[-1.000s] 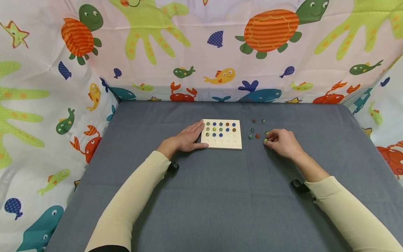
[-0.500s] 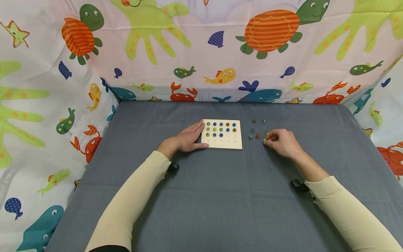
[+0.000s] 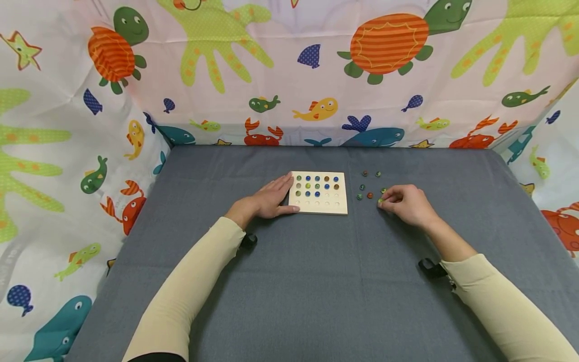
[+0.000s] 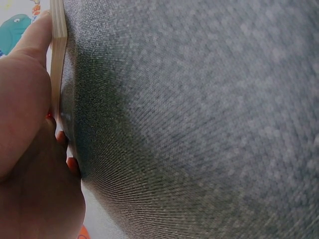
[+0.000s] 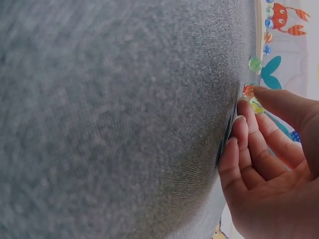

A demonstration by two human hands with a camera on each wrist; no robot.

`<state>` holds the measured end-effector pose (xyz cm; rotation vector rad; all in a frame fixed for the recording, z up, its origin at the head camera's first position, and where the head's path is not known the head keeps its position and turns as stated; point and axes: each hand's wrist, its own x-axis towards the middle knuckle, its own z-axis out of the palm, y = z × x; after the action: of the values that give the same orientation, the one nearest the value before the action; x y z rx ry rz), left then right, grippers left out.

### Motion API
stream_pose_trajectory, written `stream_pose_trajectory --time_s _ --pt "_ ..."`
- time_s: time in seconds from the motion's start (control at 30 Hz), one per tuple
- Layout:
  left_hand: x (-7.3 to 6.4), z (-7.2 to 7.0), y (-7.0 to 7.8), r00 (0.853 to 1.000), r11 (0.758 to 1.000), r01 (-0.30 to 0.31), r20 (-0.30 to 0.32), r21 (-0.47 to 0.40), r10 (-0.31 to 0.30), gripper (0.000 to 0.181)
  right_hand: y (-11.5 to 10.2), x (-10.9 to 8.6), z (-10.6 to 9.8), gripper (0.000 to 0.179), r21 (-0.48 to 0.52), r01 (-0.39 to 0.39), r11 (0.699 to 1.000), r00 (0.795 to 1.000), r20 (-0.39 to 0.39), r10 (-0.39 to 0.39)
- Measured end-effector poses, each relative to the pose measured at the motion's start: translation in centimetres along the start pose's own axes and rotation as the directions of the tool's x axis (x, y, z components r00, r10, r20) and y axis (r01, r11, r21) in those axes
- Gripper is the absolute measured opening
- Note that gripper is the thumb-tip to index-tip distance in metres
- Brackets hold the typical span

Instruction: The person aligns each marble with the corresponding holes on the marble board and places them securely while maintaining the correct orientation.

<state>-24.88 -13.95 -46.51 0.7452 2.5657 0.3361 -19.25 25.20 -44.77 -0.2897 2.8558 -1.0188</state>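
A pale wooden board [image 3: 322, 210] with rows of round hollows lies on the grey cloth. Blue, green, yellow and brown marbles sit in its upper hollows; the front row holds none. My left hand [image 3: 269, 197] rests at the board's left edge, fingers extended and thumb on the near corner; in the left wrist view the thumb lies along the board's side [image 4: 58, 64]. To the right of the board, my right hand [image 3: 410, 205] pinches a yellow-green marble [image 5: 256, 105] between thumb and fingertips, low over the cloth. A second yellow-green marble [image 3: 383, 190] lies just behind those fingers.
Between board and right hand lie loose marbles: a red-orange one [image 3: 370, 195], a brown one [image 3: 364, 173] and several green ones [image 3: 362, 187]. A printed sea-animal curtain [image 3: 289, 75] rises behind the table and at both sides.
My right hand, with the yellow-green marble at its fingertips, has shifted very slightly left. The left hand, the board and the other marbles have stayed put.
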Motion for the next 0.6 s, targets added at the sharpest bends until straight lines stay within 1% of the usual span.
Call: stream_pose_trajectory --time_s 0.2,0.4,0.6 --pt "0.5 0.3 -0.4 1.0 1.0 0.008 0.003 -0.001 -0.008 0.1 -0.1 -0.1 0.0 0.018 0.027 0.002 1.0 1.0 -0.009 -0.001" --pt "0.6 0.3 -0.4 1.0 1.0 0.015 0.007 0.0 -0.015 0.101 -0.5 -0.2 -0.2 0.019 0.057 0.008 0.998 1.0 -0.011 -0.007" --pt "0.7 0.3 -0.6 1.0 1.0 0.004 0.005 -0.019 -0.004 0.101 -1.2 -0.2 -0.2 0.021 0.075 0.012 0.997 1.0 -0.005 -0.012"
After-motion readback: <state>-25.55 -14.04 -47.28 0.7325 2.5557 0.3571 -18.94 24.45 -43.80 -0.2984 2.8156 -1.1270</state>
